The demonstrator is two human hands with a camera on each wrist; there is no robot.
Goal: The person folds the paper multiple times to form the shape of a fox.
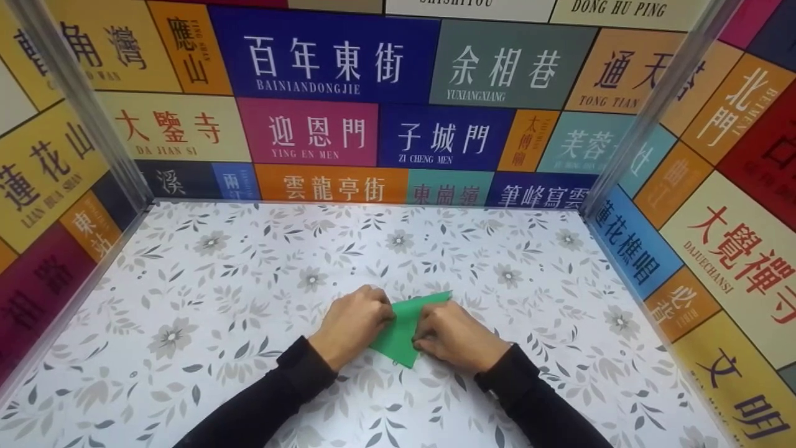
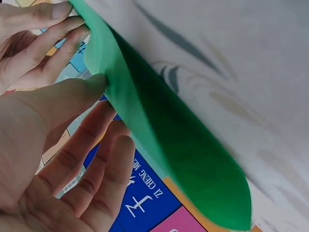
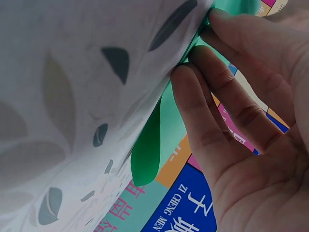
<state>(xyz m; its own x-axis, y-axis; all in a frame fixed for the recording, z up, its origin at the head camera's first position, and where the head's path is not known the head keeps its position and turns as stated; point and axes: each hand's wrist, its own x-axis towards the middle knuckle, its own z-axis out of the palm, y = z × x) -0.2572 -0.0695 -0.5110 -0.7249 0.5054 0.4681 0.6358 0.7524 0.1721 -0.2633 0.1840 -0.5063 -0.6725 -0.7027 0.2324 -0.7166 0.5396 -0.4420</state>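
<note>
A sheet of green paper (image 1: 403,326) lies between both hands over the floral tabletop, its far corner pointing up and to the right. My left hand (image 1: 356,322) pinches its left side. In the left wrist view, the left thumb and forefinger hold the edge of the paper (image 2: 178,164), which curls over in a loose fold; the other fingers (image 2: 118,166) bend beneath. My right hand (image 1: 457,335) pinches the paper's right side, thumb and fingertips (image 3: 184,79) close to the table in the right wrist view. A rounded flap of the paper (image 3: 146,159) hangs past those fingers.
The table (image 1: 249,261) has a white covering printed with grey leaves and flowers. Colourful panels with Chinese place names form a back wall (image 1: 311,130) and a left and a right side wall (image 1: 734,236). Both forearms wear black sleeves (image 1: 261,398).
</note>
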